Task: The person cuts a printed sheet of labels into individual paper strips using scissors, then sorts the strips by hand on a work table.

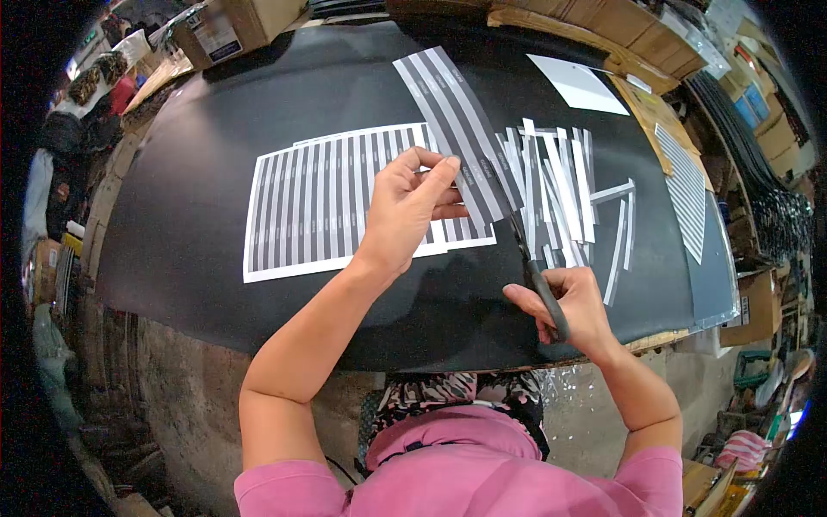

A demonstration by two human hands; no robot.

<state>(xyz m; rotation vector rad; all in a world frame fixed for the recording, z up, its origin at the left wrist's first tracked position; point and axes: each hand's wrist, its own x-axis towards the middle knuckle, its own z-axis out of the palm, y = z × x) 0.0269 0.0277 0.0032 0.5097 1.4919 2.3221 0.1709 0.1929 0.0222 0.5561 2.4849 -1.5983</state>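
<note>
My left hand (408, 202) pinches a striped grey-and-white printed sheet (452, 121) between thumb and fingers, holding it up above the table. Closed around the handles of black scissors (536, 274), my right hand (570, 308) keeps the blades at the sheet's lower right corner. Whether the blades are apart is hard to make out. Beneath and left of my left hand lie larger striped sheets (310, 207), overlapping each other. A loose heap of cut strips (564, 185), white and grey, is spread to the right of the held sheet.
The work surface is a black-covered table (181, 207). Along its right side lie a white sheet (579, 84) and another striped sheet (682, 194). Cardboard boxes (215, 34) stand at the back left, and more cardboard (603, 39) lines the back right edge.
</note>
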